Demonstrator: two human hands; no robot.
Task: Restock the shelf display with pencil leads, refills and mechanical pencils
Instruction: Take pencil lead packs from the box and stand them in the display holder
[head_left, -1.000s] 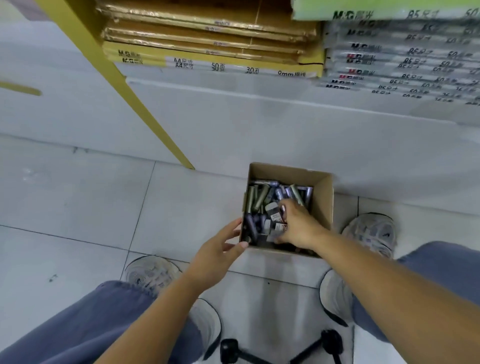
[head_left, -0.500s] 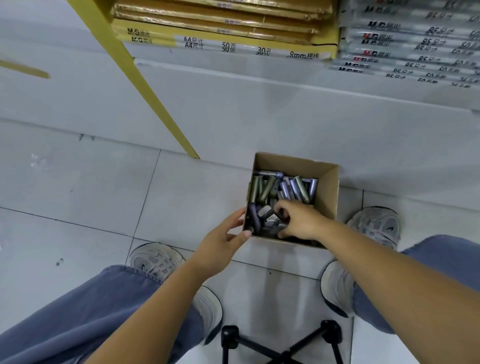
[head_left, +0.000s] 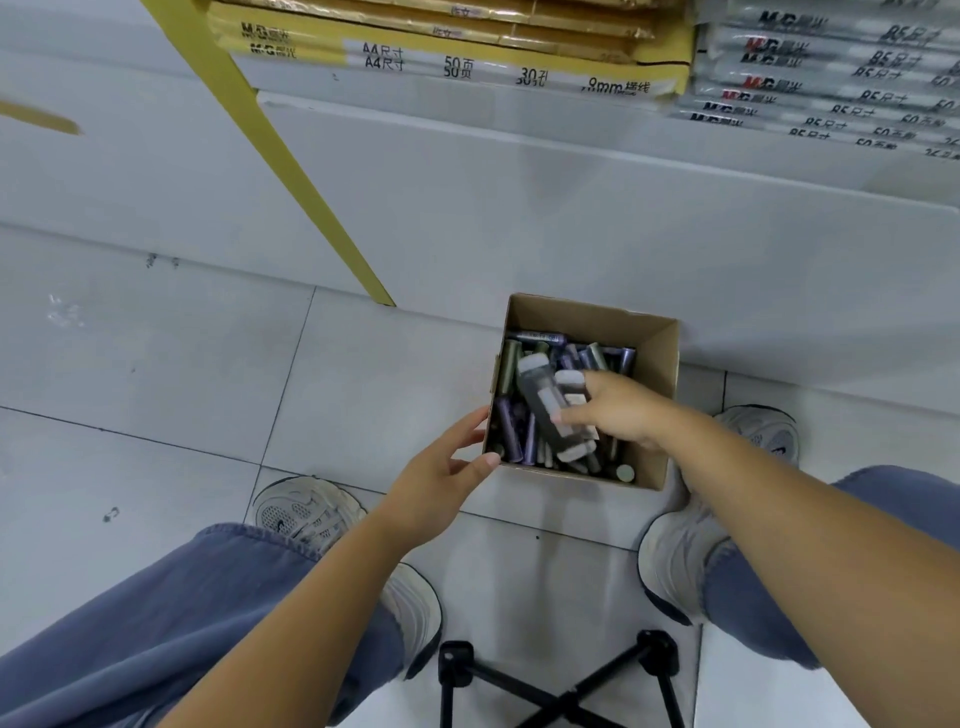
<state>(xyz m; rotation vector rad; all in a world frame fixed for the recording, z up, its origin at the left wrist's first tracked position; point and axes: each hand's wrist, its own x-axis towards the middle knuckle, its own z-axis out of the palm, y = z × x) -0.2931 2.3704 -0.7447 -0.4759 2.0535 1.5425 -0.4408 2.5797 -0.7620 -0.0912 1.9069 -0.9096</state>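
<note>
The white shelf unit (head_left: 571, 208) fills the top of the view, with a slanting yellow post (head_left: 291, 171) and, on its lowest level, flat yellow packs (head_left: 457, 57) beside a stack of grey ones (head_left: 831, 78). Below it is pale tiled floor (head_left: 156, 364), where the person crouches, one shoe on each side of a small cardboard box (head_left: 660, 395) that stands against the foot of the unit. The black legs of a folding stool (head_left: 561, 691) show at the bottom edge. The left hand (head_left: 441, 478) stays where it was a second ago, fingers relaxed and holding nothing, resting against the box's near left corner as if to steady it. The change is in the right hand (head_left: 618, 410): half a second ago it was sunk among the stock, rummaging; now it has come up with a small bunch of dark lead tubes (head_left: 550, 410) with pale caps, pinched between thumb and fingers just above the box. How many tubes it holds I cannot tell through the blur. The rest of the loose tubes (head_left: 511, 431), purple, green and grey, still lie heaped in the box. So the pick appears made, and the next step is probably to carry this bunch up to the display, which is out of view here. With so loose a bunch, one tube could slip out on the way.
</note>
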